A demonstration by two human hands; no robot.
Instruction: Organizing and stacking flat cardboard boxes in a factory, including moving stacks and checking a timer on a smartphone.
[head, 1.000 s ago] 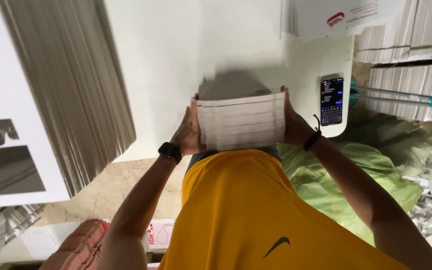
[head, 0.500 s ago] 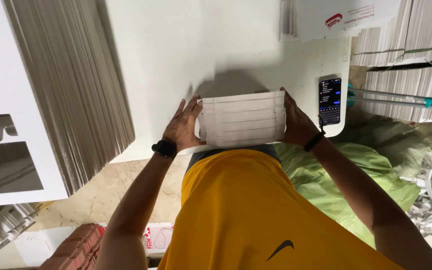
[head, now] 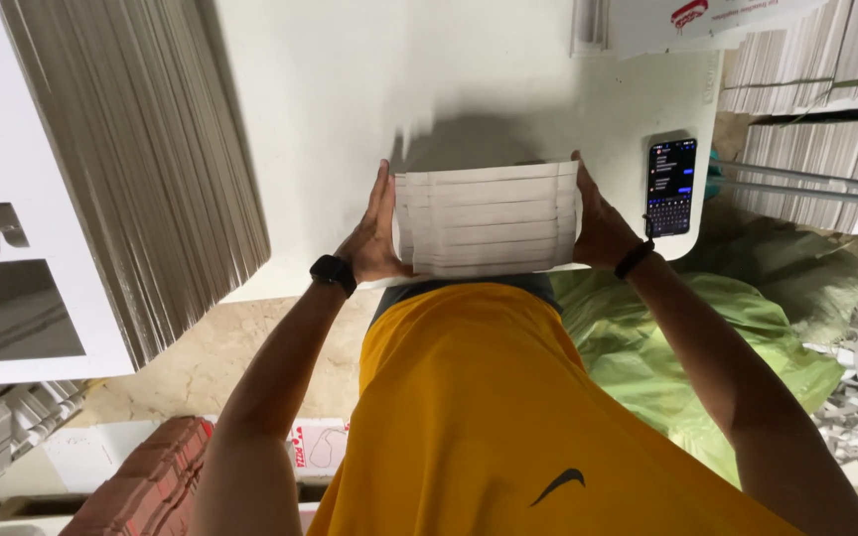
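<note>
Stack of flat white cardboard sheets sits a bit lower and squarer than a second ago, edges now lined up, so the bundle looks evened out and held at the near edge of the white tabletop, left of the phone. Left hand and right hand press flat against opposite ends, fingers extended and clamping the stack, wrists bent inward, forearms angled up from the body.
</note>
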